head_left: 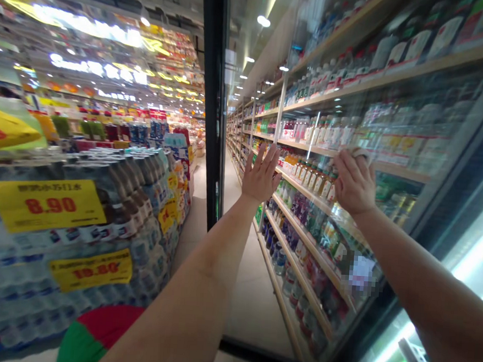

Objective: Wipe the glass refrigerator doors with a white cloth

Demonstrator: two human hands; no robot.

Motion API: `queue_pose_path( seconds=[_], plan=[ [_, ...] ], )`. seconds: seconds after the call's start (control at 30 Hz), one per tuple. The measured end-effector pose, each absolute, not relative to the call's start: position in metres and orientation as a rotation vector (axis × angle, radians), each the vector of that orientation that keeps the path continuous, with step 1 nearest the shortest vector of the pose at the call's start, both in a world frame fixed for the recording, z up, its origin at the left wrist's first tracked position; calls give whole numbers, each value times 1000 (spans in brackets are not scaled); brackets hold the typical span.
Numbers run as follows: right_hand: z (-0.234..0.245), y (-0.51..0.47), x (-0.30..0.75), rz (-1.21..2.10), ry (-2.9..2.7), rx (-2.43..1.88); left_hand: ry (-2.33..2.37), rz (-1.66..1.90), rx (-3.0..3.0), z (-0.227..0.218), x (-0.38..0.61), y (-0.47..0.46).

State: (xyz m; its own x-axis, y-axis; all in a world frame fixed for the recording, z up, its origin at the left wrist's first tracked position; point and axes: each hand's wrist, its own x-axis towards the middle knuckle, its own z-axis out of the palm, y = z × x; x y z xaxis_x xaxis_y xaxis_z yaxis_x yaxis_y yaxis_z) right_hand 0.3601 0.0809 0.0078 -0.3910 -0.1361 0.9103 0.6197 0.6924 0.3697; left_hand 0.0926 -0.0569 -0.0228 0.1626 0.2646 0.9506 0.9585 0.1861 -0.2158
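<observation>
- A single camera worn on the head looks forward and slightly down, the forearms (201, 277) running in from the bottom and lower right.
- It faces a glass door (212, 102) at close range, with the left hand (262, 174) and right hand (355, 183) within arm's length, near mid-view.
- Its wide view spans bottle packs (136, 262) at left, an aisle floor (195, 216) running away ahead, and shelves (297, 212) showing in the glass.
</observation>
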Motion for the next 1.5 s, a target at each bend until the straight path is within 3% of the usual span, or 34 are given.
queue_pose_path(
  seconds=[0.1,0.27,0.43,0.63,0.83,1.0,1.2,1.37,1.5],
  plan=[
    [8,85,369,-931,-1864,-292,-1341,-772,-1297,-22,93,-58],
    [-5,86,368,-741,-1550,-454,-1316,-753,-1281,-22,94,-58],
    [-15,80,368,-974,-1995,-187,-1324,-771,-1287,-23,94,-57],
    [-11,75,368,-814,-1678,-519,-1370,-781,-1316,-21,97,-61],
    [-15,78,372,-976,-2042,-256,-1379,-785,-1323,-20,99,-64],
    [-16,77,366,-811,-1740,-480,-1409,-774,-1327,-21,99,-63],
    [-14,76,365,-945,-1994,-262,-1387,-762,-1298,-23,99,-61],
    [-4,80,364,-806,-1689,-507,-1396,-760,-1305,-23,97,-60],
    [-12,74,358,-806,-1751,-468,-1397,-752,-1302,-23,97,-59]
  ],
)
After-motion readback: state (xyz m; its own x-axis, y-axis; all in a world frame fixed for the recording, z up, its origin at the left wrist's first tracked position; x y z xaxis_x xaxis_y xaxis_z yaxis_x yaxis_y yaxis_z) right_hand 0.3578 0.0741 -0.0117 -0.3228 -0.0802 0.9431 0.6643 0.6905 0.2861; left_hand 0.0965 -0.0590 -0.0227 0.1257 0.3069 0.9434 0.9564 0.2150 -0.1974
